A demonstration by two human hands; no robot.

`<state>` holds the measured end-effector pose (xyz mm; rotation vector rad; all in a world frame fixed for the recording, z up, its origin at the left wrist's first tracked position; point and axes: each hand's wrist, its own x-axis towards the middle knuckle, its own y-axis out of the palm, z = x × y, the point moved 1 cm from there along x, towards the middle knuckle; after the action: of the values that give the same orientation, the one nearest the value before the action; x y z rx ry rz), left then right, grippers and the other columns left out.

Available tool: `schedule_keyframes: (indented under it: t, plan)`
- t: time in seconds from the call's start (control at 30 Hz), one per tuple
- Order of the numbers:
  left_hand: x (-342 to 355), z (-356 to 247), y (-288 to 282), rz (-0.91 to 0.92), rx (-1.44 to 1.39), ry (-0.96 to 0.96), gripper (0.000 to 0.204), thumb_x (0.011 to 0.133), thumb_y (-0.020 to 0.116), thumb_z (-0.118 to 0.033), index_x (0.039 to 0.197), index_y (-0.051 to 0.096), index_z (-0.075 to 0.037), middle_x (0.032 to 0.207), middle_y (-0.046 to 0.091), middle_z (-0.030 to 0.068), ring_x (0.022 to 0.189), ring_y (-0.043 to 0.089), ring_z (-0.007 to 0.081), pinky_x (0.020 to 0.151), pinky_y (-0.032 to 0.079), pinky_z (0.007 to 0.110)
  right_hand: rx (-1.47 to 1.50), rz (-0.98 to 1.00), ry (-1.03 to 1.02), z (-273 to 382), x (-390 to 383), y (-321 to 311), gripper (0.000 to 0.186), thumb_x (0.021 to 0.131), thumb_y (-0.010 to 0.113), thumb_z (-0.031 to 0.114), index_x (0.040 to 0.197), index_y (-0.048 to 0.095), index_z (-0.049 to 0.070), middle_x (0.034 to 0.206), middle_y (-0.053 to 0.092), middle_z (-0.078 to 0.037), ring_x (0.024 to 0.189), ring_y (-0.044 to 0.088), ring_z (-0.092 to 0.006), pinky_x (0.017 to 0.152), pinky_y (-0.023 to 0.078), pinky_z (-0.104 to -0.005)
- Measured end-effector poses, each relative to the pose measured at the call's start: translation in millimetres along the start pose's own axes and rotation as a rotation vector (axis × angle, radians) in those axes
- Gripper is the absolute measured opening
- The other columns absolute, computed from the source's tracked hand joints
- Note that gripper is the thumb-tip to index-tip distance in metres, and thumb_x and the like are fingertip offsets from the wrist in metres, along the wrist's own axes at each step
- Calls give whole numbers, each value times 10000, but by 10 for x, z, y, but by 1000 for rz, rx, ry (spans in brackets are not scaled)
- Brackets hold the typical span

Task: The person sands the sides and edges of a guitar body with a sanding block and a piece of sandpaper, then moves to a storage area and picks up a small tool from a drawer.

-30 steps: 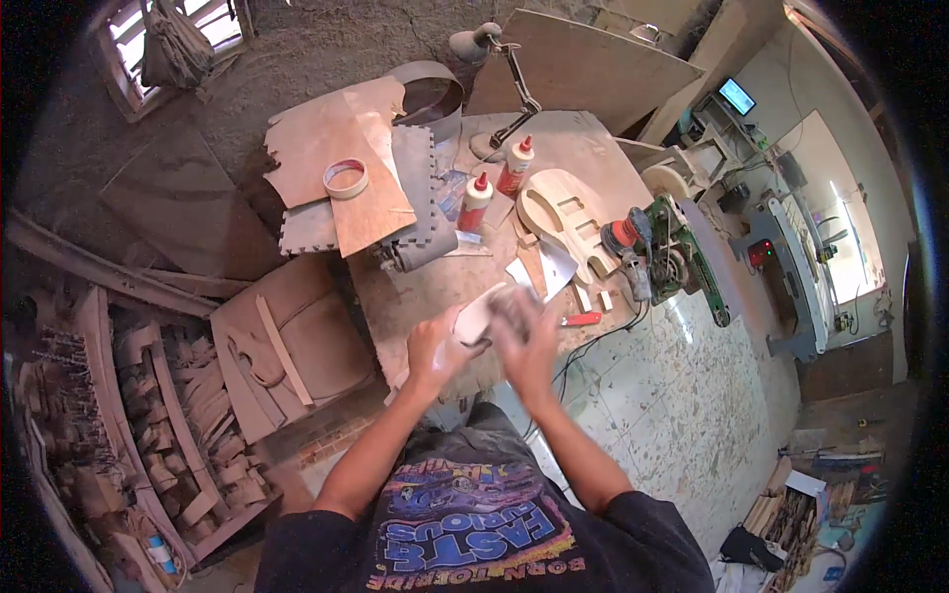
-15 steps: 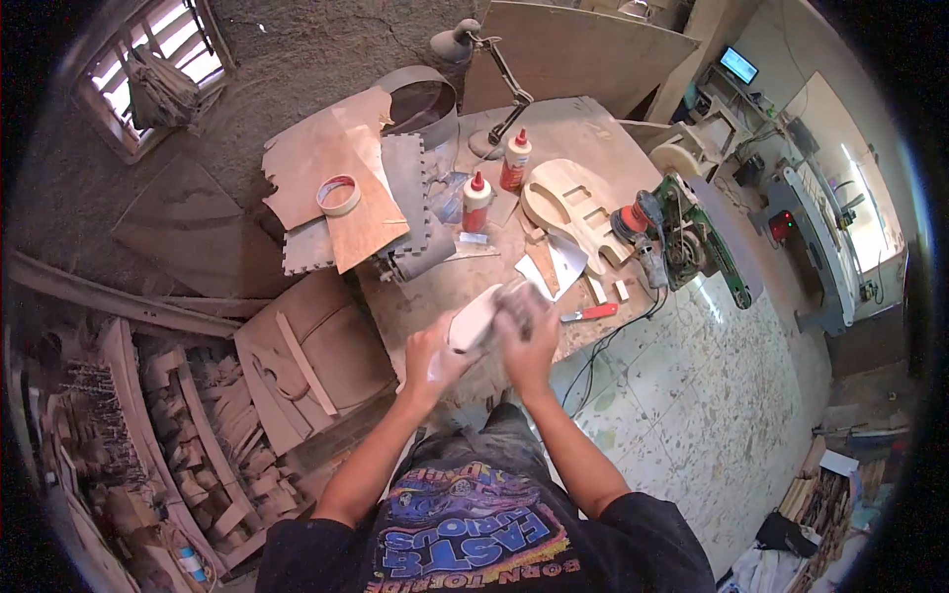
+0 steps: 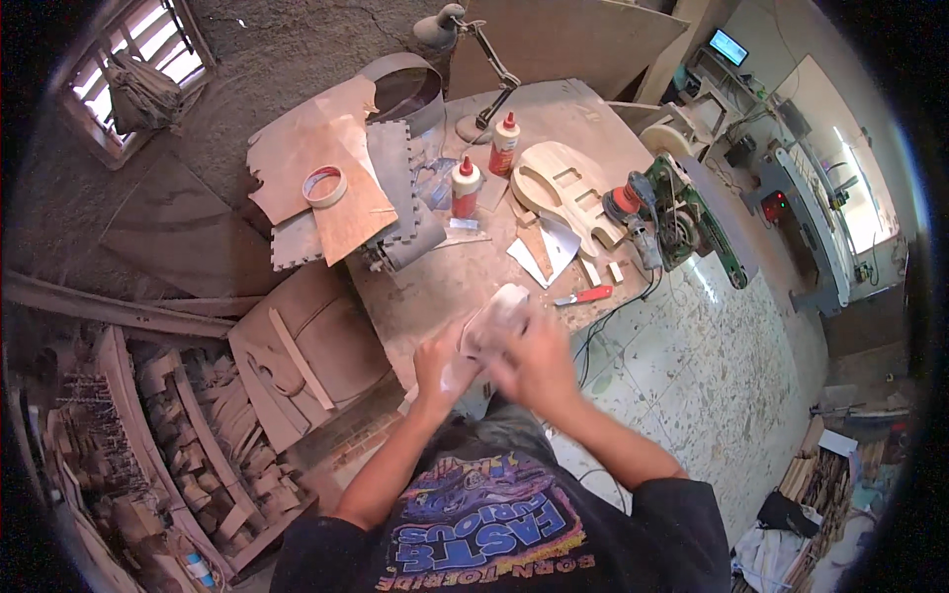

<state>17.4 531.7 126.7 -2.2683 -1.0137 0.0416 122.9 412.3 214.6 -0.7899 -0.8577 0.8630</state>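
A pale, flat wooden piece [image 3: 508, 297] with a rounded end is held in front of me, above the table's near edge. My left hand [image 3: 441, 366] is closed around its near end. Over the piece's right side lies my right hand [image 3: 539, 366], its fingers smeared by motion. Something greyish shows under those fingers, too blurred to name. Beyond my hands, a utility knife [image 3: 593, 295] with a red handle rests on the worktable [image 3: 435, 296], near folded white paper [image 3: 561, 249] and small wooden blocks.
A guitar body [image 3: 563, 198], a sander [image 3: 633, 198], two glue bottles [image 3: 465, 188] and a desk lamp [image 3: 484, 124] stand farther back. Left are thin boards with a tape roll [image 3: 324, 186]. A green machine [image 3: 692, 222] borders the right side. Wood scraps [image 3: 213, 465] fill racks at lower left.
My right hand has swept down and to the right across the wooden piece, baring more of its far end. My left hand keeps its grip. The view has shifted slightly.
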Motion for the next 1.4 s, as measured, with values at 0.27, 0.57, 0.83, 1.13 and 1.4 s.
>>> schedule_keyframes:
  t: [0.27,0.57,0.83,1.13,1.4]
  plan:
    - [-35,-117,-10,9,11,-26,636,617,874,-348,1179,662,-139,942,717,134,818,695,324,699,547,385,12,-9,-37,41,-75,-48,429,782,740,214,1198,664,141,1127,571,-220,1037,559,-421,844,475,-478]
    - [27,-55,-6,-29,60,-18,615,629,859,-373,1166,666,-141,912,715,148,811,692,331,690,541,408,135,-84,52,10,-61,-19,414,766,747,234,1150,677,94,1110,587,-220,1002,562,-390,850,468,-454]
    - [119,-50,-15,38,63,-74,646,641,870,-304,1208,641,-97,1037,709,153,901,710,300,781,554,371,166,-231,77,-155,-56,256,401,738,771,210,1126,701,135,1126,552,-206,994,567,-394,850,488,-452]
    - [319,-264,-113,-22,30,-41,612,661,861,-324,1164,649,-45,1004,716,168,892,718,253,798,558,362,912,-245,783,-1555,-139,1388,429,874,666,176,1272,596,30,1257,606,-201,1100,612,-306,934,478,-373]
    - [234,-141,9,-54,102,15,457,790,743,-269,1146,640,-2,987,712,183,877,712,258,786,548,355,437,-373,817,-2478,-240,2037,422,815,712,187,1201,636,35,1118,607,-259,1024,598,-401,893,483,-431]
